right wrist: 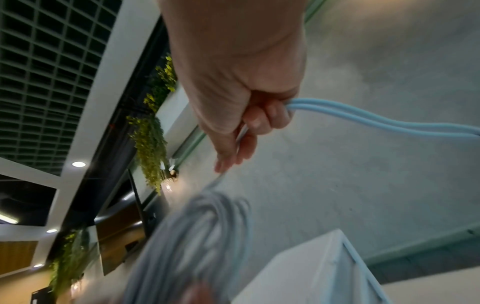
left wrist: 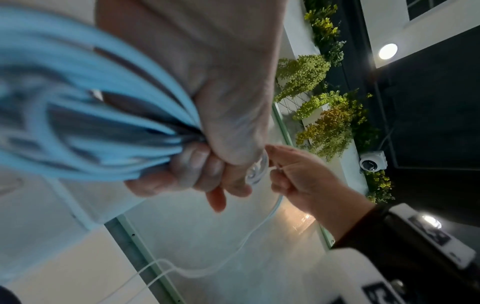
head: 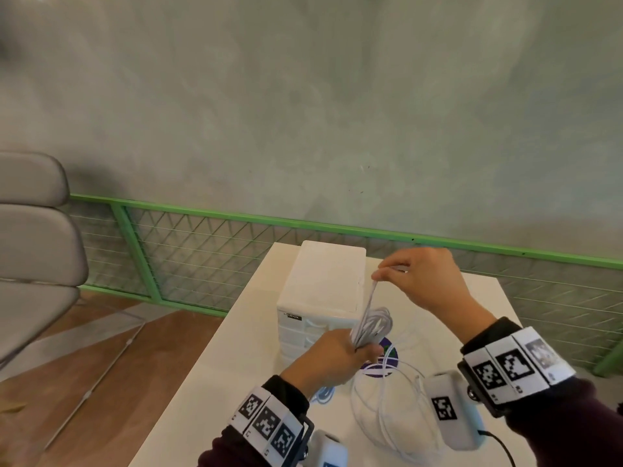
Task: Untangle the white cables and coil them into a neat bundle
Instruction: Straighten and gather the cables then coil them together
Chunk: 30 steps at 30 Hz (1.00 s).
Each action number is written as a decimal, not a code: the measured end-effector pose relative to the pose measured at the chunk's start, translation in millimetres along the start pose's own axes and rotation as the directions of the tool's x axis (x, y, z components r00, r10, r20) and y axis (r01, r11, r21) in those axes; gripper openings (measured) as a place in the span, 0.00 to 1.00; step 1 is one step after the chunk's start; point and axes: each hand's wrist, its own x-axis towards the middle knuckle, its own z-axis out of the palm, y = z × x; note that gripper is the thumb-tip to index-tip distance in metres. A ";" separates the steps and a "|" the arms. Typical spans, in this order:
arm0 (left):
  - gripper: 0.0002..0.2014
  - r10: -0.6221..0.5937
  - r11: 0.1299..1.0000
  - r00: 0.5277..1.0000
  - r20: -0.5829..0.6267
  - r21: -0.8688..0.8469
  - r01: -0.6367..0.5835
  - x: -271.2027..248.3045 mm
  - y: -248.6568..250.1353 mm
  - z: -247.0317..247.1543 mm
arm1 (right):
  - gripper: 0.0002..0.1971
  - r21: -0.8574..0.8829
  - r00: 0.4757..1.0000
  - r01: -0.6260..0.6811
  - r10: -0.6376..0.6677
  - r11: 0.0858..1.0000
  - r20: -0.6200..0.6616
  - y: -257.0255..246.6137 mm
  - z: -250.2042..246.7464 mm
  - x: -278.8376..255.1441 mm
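the fingers of the left hand are curled tight around the coiled bundle of white cables, held just above the white table in front of a small white drawer box. the right hand, higher up and near it, pinches a strand of the same cables between thumb and fingertips. loose loops of cable lie on the table below both hands, over a purple sticker.

The white cables look smooth and rubbery (slightly glossy); the drawer box is shiny white plastic, the table matt, the floor wood.
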 end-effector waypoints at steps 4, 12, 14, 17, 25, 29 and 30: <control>0.15 -0.030 0.998 0.999 -0.035 -0.063 0.027 -1.4 -0.3 2.2 | 0.10 0.070 0.992 -0.089 0.094 0.994 -0.080 13.5 23.1 -10.8; 0.19 -0.216 0.919 0.971 0.103 0.359 0.166 2.3 7.4 10.2 | 0.08 -0.012 0.964 0.234 -0.233 0.972 -0.131 -6.3 40.1 -10.9; 0.14 -0.147 0.955 0.982 0.118 0.277 0.110 1.2 2.9 8.8 | 0.08 0.047 0.976 0.148 -0.138 0.988 -0.169 4.9 44.0 -6.8; 0.15 -0.089 0.991 0.993 0.077 0.109 0.080 2.5 -0.3 5.2 | 0.10 0.080 0.988 -0.047 0.058 0.996 -0.143 32.0 46.2 -4.2; 0.15 -0.222 0.734 0.961 -0.166 -0.677 0.053 12.4 1.9 12.8 | 0.13 0.248 0.983 -0.183 0.182 0.951 0.028 31.7 70.2 -35.7; 0.22 -0.271 0.574 0.947 -0.173 -0.819 0.014 15.3 10.6 13.8 | 0.20 0.272 0.977 -0.177 0.136 0.946 0.164 12.9 71.4 -48.1; 0.23 -0.285 0.539 0.945 -0.158 -0.842 0.022 16.2 9.7 14.5 | 0.21 0.238 0.975 -0.159 0.115 0.958 0.191 10.0 70.5 -48.6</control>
